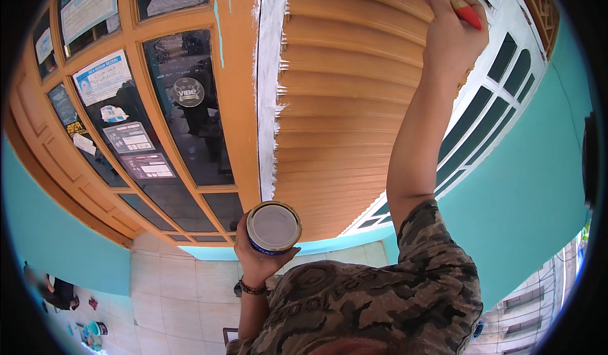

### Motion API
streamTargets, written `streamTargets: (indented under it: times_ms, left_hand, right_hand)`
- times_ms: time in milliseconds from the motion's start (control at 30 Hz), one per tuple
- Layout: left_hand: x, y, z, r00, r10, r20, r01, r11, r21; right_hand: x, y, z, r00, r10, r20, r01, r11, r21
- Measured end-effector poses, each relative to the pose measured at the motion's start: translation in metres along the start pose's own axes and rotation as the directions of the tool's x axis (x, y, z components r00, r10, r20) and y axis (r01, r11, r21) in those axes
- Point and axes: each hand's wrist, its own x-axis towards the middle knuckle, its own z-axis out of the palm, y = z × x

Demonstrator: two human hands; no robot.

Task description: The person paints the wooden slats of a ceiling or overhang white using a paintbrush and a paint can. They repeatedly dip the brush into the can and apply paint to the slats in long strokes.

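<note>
My left hand [259,255] holds an open paint can [274,226] with white paint in it, low in the middle of the view. Raised at the upper right, my right hand [456,27] grips a paintbrush by its wooden handle with a red end [469,17]. The brush's bristles are out of view past the top edge. Behind the raised arm is an orange-brown slatted wooden panel [346,93]. Along the panel's left side runs a white-painted upright strip [270,84] with ragged brush marks at its edge. White-painted lattice framing [487,84] stands to the panel's right.
Orange wooden door frames with glass panes [183,117] and stickers fill the left. Turquoise walls [522,174] stand at both sides. Pale floor tiles [178,279] lie below. A person [59,291] and small buckets [97,328] are at the lower left.
</note>
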Motion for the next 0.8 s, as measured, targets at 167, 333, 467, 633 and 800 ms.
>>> streamTargets:
  times_ms: [167,333,467,633,800]
  left_hand:
    - [0.002,-0.001,0.001,1.000,-0.017,0.001,0.017,1.000,0.005]
    - [0.003,-0.005,0.003,1.000,-0.020,0.017,0.020,1.000,-0.004]
    - [0.007,-0.006,0.007,0.999,-0.009,0.041,0.009,1.000,0.002]
    - [0.009,-0.007,0.009,0.998,0.008,0.070,-0.008,1.000,-0.002]
    - [0.008,-0.009,0.008,0.997,0.018,0.077,-0.017,1.000,-0.007]
  right_hand:
    - [-0.020,-0.014,-0.033,0.998,-0.051,0.039,0.049,0.997,0.053]
    - [-0.011,-0.006,-0.032,0.860,-0.419,0.291,0.466,0.878,-0.111]
    - [0.000,0.001,-0.011,0.738,-0.505,0.447,0.602,0.792,-0.099]
    - [0.000,-0.001,0.008,0.824,-0.443,0.353,0.536,0.811,-0.236]
    - [0.023,0.002,-0.008,0.928,-0.343,0.145,0.370,0.811,-0.453]
